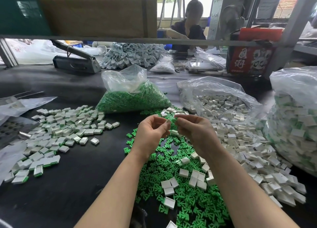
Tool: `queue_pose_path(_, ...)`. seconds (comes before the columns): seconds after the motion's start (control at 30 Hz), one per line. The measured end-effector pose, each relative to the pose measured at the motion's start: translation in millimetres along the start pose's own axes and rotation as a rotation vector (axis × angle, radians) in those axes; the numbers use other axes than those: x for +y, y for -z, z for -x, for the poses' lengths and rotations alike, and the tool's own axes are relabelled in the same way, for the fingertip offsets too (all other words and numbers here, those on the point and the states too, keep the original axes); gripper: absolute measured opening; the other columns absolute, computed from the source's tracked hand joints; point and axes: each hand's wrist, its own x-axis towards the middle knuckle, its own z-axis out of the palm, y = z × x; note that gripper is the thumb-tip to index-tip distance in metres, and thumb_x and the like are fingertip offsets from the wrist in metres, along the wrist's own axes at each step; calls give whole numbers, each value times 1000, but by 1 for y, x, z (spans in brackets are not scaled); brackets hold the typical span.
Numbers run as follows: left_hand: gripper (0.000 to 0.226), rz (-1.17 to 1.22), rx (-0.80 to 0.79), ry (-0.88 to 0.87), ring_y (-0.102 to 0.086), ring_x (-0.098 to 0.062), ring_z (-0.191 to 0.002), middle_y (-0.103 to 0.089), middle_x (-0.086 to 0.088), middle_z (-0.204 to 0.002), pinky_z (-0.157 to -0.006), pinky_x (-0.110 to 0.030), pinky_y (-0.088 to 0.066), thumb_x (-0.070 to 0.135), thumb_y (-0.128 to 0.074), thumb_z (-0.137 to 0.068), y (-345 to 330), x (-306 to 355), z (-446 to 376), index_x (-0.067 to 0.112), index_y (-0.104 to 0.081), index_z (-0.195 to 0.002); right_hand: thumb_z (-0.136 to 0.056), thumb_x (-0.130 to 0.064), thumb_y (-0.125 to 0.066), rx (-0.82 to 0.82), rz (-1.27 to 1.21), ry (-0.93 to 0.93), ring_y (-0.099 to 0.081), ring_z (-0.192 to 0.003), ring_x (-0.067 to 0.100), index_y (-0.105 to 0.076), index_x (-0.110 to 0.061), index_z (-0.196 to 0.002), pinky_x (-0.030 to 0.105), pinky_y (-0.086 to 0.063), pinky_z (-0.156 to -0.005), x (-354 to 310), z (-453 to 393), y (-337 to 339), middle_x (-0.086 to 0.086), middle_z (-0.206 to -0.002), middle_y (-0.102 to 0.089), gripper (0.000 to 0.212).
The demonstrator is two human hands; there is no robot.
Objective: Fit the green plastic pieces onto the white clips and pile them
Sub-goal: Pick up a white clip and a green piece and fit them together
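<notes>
My left hand (151,133) pinches a small white clip (168,121) at its fingertips. My right hand (195,130) pinches a green plastic piece (175,120) right beside that clip, the two nearly touching. Both hands hover above a loose heap of green pieces (180,185) with some white clips on it. Loose white clips (243,150) spread to the right. A pile of fitted white-and-green clips (60,131) lies on the left of the black table.
A clear bag of green pieces (133,97) stands behind the hands, a bag of white clips (221,102) to its right, and a large bag of fitted clips (295,121) at far right. A person (188,25) sits across the table behind a metal rail.
</notes>
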Motion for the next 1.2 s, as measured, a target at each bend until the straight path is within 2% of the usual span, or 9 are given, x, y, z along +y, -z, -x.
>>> queue_pose_path(0.27,10,12,-1,23,-69,-12,-70,-73,-2,-76,-66,-19,-54,15,-76,-83,-1,4,2,8,-71,-88,-86,1,-68,49,132,108,-57,-66,17,-70,3,-100,20,-52,-60,2,0,-1,14,-83,-67,15)
queue_pose_path(0.53,7,50,1,48,-69,-14,-69,-74,-4,-74,-64,-20,-54,18,-79,-78,3,5,3,14,-75,-82,-85,-2,-71,78,287,250,-61,-59,7,-73,-3,-93,17,-50,-58,6,3,-3,7,-78,-71,8)
queue_pose_path(0.63,15,75,-16,46,-70,-16,-69,-75,-7,-76,-64,-21,-54,28,-81,-68,3,6,4,16,-77,-78,-85,-2,-70,84,307,275,-60,-57,5,-72,-4,-91,16,-49,-56,7,3,-2,5,-76,-70,7)
queue_pose_path(0.8,21,98,-36,37,-71,-18,-71,-75,-9,-78,-66,-21,-55,27,-81,-66,5,4,4,14,-77,-82,-85,-3,-71,89,332,308,-62,-59,3,-72,-5,-89,15,-50,-58,8,4,-5,6,-78,-71,5)
queue_pose_path(0.93,15,131,-17,39,-71,-18,-69,-74,-9,-76,-64,-22,-55,25,-81,-66,7,4,4,16,-78,-77,-86,-6,-71,38,409,352,-63,-64,9,-73,-11,-89,21,-55,-63,6,5,-5,7,-79,-72,6)
queue_pose_path(1.07,22,123,-22,27,-69,-17,-71,-74,-9,-78,-67,-23,-56,29,-81,-65,8,3,2,14,-78,-80,-90,-8,-66,-6,353,267,-64,-67,15,-69,-11,-96,27,-56,-65,10,3,-5,7,-78,-71,7)
queue_pose_path(1.1,22,115,-21,25,-69,-16,-70,-74,-8,-77,-66,-23,-56,28,-81,-64,7,3,2,13,-77,-80,-93,-10,-63,-9,418,264,-62,-66,18,-69,-9,-95,32,-54,-64,12,2,-5,7,-76,-70,6)
queue_pose_path(1.2,22,103,-22,19,-69,-11,-66,-74,-4,-74,-62,-18,-53,24,-81,-67,5,2,1,10,-75,-82,-100,-17,-52,-44,725,294,-62,-67,28,-67,-5,-88,45,-53,-66,17,-2,-6,8,-73,-67,22)
